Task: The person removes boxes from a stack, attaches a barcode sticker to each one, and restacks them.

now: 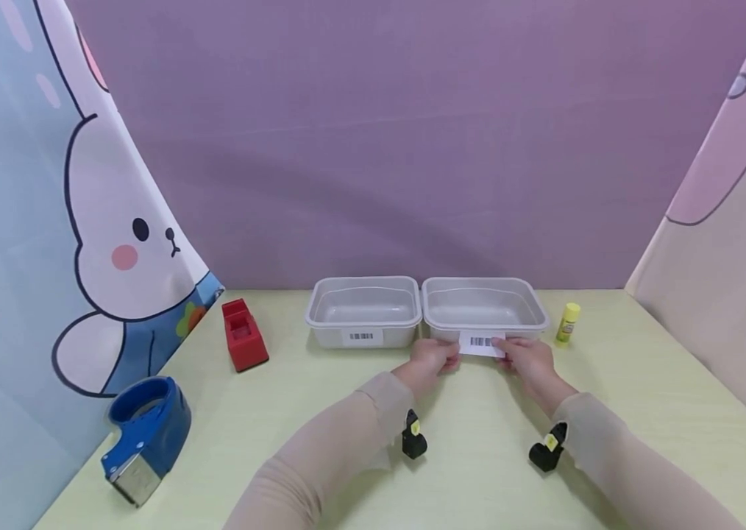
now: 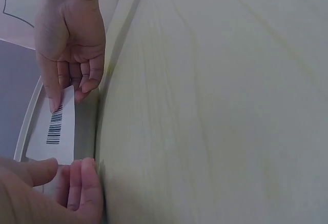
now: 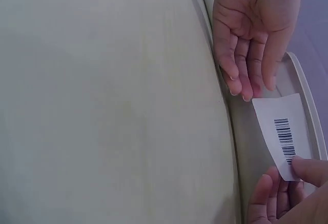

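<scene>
Between thumb and fingers, my right hand [image 1: 533, 364] pinches one end of a white barcode label [image 3: 279, 131]. The label lies in front of the near wall of the right-hand grey-white plastic tub [image 1: 532, 316], angled a little away from it. Beside the label's other end is my left hand [image 1: 429, 362], its fingers loosely bent and the thumb apart from them. In the right wrist view, the left fingertips [image 3: 247, 95] end just short of the label. Whether any of the label sticks to the tub cannot be seen.
A matching tub [image 1: 327, 335] on the left bears a barcode label [image 1: 363, 337] on its front. A yellow glue stick [image 1: 568, 324] stands at right. On the left are a red dispenser-like object [image 1: 245, 338] and a blue tape dispenser [image 1: 151, 427]. A purple wall [image 1: 373, 147] rises behind.
</scene>
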The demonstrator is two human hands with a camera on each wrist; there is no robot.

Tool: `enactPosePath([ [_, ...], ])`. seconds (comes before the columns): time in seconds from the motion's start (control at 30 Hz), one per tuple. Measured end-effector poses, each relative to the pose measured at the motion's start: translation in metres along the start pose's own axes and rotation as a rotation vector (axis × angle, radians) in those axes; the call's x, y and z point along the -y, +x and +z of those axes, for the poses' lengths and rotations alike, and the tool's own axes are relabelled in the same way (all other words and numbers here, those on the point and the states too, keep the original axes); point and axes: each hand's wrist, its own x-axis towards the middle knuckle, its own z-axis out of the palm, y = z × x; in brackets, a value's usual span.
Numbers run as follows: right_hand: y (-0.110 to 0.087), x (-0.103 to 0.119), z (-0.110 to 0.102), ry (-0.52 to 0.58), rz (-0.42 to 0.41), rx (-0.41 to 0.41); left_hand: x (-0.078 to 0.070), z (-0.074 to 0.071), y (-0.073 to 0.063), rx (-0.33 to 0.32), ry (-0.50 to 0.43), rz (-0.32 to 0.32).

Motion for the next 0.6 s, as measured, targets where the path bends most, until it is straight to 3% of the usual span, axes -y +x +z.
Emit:
enactPosePath([
  [0.13, 0.001, -0.001, -0.002, 0.011, -0.005, -0.009, -0.002, 0.001, -0.003, 0.026, 0.029, -0.015],
  [0.27, 0.001, -0.001, -0.003, -0.008, -0.007, -0.011, -0.004, 0.003, -0.002, 0.144, 0.015, 0.010],
  [0.4, -0.002, 0.000, -0.003, -0.018, -0.002, -0.017, -0.004, 0.007, 0.005, 0.249, -0.063, 0.065],
  [0.6, -0.003, 0.003, -0.001, -0.025, 0.012, -0.020, -0.004, 0.008, 0.011, 0.271, -0.149, 0.057],
])
